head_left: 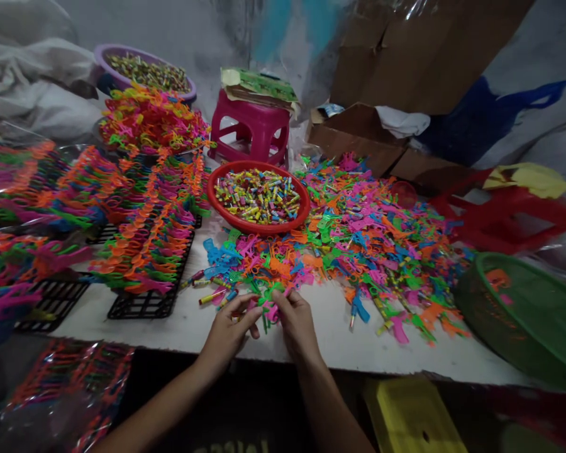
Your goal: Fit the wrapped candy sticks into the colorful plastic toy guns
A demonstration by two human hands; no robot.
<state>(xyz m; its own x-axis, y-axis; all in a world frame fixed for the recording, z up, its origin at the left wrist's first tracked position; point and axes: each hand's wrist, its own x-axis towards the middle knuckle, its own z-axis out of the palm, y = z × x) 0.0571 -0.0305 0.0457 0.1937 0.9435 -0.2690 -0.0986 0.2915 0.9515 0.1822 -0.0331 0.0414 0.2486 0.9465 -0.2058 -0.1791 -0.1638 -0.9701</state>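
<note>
Head view: left hand (229, 330) and right hand (296, 324) met at table (193, 324) near edge, fingertips pinching small green-pink toy piece (268, 309) between them, close to loose pile (358, 245) for easy reach.

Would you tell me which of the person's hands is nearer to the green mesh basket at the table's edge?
Right. The right hand is at the near table edge, well left of the green mesh basket; the left hand sits farther left again, the two meeting over a small pink plastic piece.
</note>
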